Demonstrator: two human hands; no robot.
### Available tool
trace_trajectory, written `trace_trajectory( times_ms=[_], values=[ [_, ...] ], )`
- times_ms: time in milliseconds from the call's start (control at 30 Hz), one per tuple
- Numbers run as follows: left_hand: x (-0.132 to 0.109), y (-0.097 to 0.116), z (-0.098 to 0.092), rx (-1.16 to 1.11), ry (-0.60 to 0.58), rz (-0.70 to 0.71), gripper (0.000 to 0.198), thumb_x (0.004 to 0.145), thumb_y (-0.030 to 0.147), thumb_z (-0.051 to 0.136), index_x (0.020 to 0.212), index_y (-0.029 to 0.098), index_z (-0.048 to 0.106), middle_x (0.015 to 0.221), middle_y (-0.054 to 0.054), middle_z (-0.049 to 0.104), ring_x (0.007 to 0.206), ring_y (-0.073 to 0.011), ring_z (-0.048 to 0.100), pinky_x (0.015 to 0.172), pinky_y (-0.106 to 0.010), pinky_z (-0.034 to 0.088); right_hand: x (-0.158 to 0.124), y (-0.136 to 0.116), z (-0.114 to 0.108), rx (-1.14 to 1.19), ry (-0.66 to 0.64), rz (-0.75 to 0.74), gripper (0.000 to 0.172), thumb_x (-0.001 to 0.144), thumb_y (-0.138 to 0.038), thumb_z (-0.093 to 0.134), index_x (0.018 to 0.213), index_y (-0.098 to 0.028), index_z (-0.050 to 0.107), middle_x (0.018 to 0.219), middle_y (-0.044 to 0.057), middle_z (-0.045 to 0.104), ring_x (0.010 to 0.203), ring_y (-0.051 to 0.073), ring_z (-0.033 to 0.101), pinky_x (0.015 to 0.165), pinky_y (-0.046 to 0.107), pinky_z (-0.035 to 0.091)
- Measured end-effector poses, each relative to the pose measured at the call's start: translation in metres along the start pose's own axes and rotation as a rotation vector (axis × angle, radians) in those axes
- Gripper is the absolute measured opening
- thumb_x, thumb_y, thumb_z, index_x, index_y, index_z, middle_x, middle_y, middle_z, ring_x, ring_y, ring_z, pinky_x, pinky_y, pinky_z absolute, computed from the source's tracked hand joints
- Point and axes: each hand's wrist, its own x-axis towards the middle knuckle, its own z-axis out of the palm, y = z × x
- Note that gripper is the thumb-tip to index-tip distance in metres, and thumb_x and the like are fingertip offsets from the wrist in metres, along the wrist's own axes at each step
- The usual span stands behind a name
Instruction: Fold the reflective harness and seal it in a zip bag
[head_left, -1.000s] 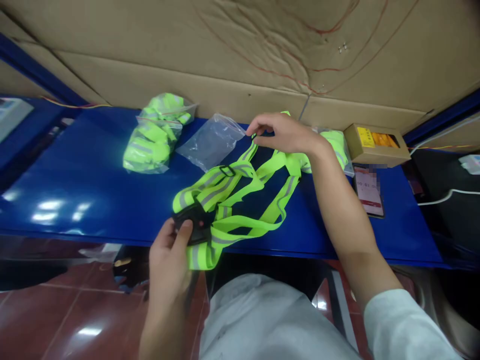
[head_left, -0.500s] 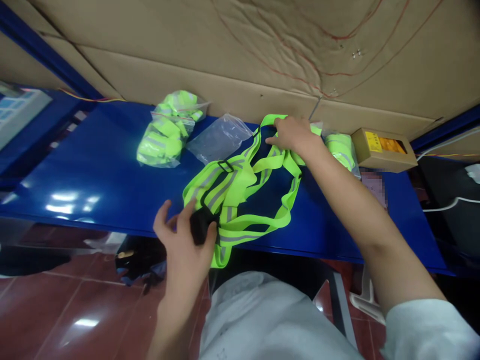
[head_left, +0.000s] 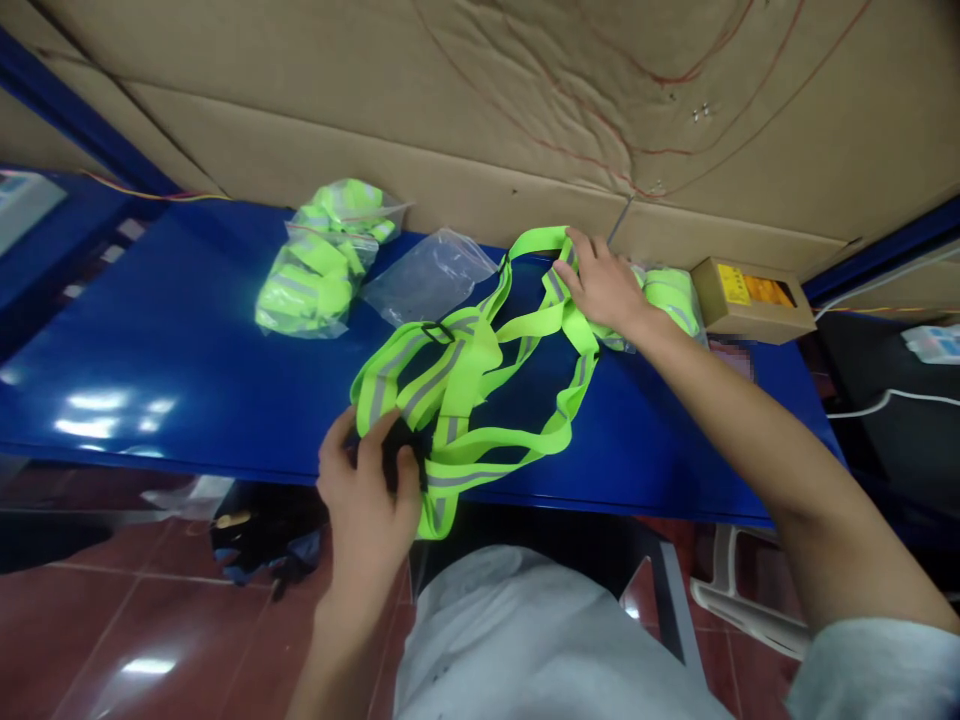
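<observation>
strap harness (head_left: 480,385) spread on blue tabletop (head_left: 172,370), long axis run from 7 to 1 o'clock | left hand (head_left: 367,490) at near end, fingers closed on black buckle (head_left: 401,450) | right hand (head_left: 600,285) at far end, fingers pinched on strap loop

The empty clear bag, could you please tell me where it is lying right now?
In the head view the clear bag lies at the back of the blue table, between the packed bag of vests on its left and the harness.
</observation>
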Motion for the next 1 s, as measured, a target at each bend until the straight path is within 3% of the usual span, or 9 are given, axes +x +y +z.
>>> trace_trajectory(
  times_ms=[100, 233, 333, 433, 567, 633, 767, 867, 1000],
  values=[
    [0.0, -0.001, 0.003, -0.011, 0.027, -0.006, 0.042, 0.107, 0.033, 0.052, 0.144, 0.015, 0.063, 0.157, -0.024, 0.044, 0.151, -0.043, 0.044, 0.124, -0.065, 0.038, -0.003, 0.011, 0.01, 0.07, 0.052, -0.079, 0.078, 0.11, -0.061, 0.012, 0.166, -0.012, 0.034, 0.166, 0.024, 0.046, 0.149, 0.039, 0.048, 0.122, 0.057, 0.04],
    [-0.002, -0.003, 0.008, -0.016, 0.041, 0.006, 0.043, 0.106, 0.031, 0.053, 0.145, 0.015, 0.061, 0.159, -0.024, 0.042, 0.152, -0.044, 0.042, 0.123, -0.066, 0.037, 0.005, 0.028, 0.012, 0.067, 0.0, -0.186, 0.076, 0.11, -0.06, 0.015, 0.168, -0.014, 0.033, 0.169, 0.02, 0.042, 0.154, 0.033, 0.041, 0.124, 0.053, 0.036],
    [-0.007, -0.001, 0.015, -0.045, 0.091, 0.013, 0.045, 0.103, 0.025, 0.055, 0.147, 0.015, 0.058, 0.167, -0.024, 0.029, 0.156, -0.0433, 0.035, 0.124, -0.063, 0.036, 0.011, 0.036, 0.007, 0.002, -0.045, -0.222, 0.071, 0.11, -0.055, 0.024, 0.167, -0.013, 0.035, 0.168, 0.021, 0.043, 0.153, 0.035, 0.041, 0.124, 0.054, 0.033],
    [-0.012, 0.002, 0.022, -0.066, 0.139, 0.02, 0.045, 0.102, 0.018, 0.054, 0.147, 0.015, 0.058, 0.173, -0.022, 0.015, 0.162, -0.0426, 0.025, 0.127, -0.062, 0.033, 0.012, 0.028, 0.0, -0.083, -0.04, -0.252, 0.062, 0.11, -0.045, 0.031, 0.162, -0.014, 0.046, 0.162, 0.022, 0.05, 0.148, 0.039, 0.045, 0.124, 0.056, 0.027],
    [-0.013, 0.0, 0.019, -0.04, 0.154, 0.164, 0.029, 0.102, 0.013, 0.053, 0.126, 0.017, 0.07, 0.157, -0.02, 0.044, 0.153, -0.0391, 0.042, 0.123, -0.059, 0.038, 0.012, -0.006, 0.001, -0.13, -0.04, -0.193, 0.057, 0.111, -0.044, 0.03, 0.149, -0.014, 0.061, 0.15, 0.023, 0.06, 0.137, 0.042, 0.056, 0.119, 0.06, 0.03],
    [-0.01, -0.003, 0.013, -0.028, 0.123, 0.284, 0.023, 0.102, 0.012, 0.054, 0.116, 0.017, 0.072, 0.143, -0.018, 0.056, 0.142, -0.037, 0.053, 0.116, -0.056, 0.044, 0.016, -0.024, 0.008, -0.125, -0.103, -0.151, 0.061, 0.111, -0.051, 0.03, 0.147, -0.014, 0.063, 0.147, 0.024, 0.062, 0.132, 0.043, 0.06, 0.116, 0.061, 0.035],
    [-0.008, -0.008, 0.001, 0.057, -0.014, 0.403, 0.02, 0.103, 0.017, 0.057, 0.115, 0.016, 0.073, 0.138, -0.019, 0.061, 0.133, -0.0391, 0.058, 0.106, -0.055, 0.048, 0.032, -0.044, 0.028, -0.105, -0.193, -0.085, 0.068, 0.108, -0.059, 0.038, 0.151, -0.009, 0.058, 0.151, 0.029, 0.058, 0.133, 0.047, 0.059, 0.108, 0.059, 0.046],
    [-0.013, -0.006, -0.004, 0.097, -0.127, 0.411, 0.027, 0.105, 0.022, 0.054, 0.125, 0.017, 0.072, 0.143, -0.021, 0.059, 0.133, -0.0401, 0.057, 0.103, -0.054, 0.048, 0.041, -0.045, 0.038, -0.101, -0.168, -0.072, 0.072, 0.108, -0.063, 0.037, 0.155, -0.01, 0.052, 0.157, 0.029, 0.052, 0.14, 0.047, 0.052, 0.108, 0.058, 0.047],
    [-0.021, 0.002, -0.007, 0.095, -0.274, 0.537, 0.044, 0.103, 0.016, 0.047, 0.144, 0.015, 0.064, 0.154, -0.021, 0.056, 0.139, -0.0386, 0.053, 0.108, -0.054, 0.043, 0.049, -0.039, 0.042, -0.145, -0.084, -0.118, 0.075, 0.109, -0.067, 0.026, 0.15, -0.012, 0.057, 0.152, 0.026, 0.058, 0.138, 0.044, 0.054, 0.106, 0.056, 0.047]
  ],
)
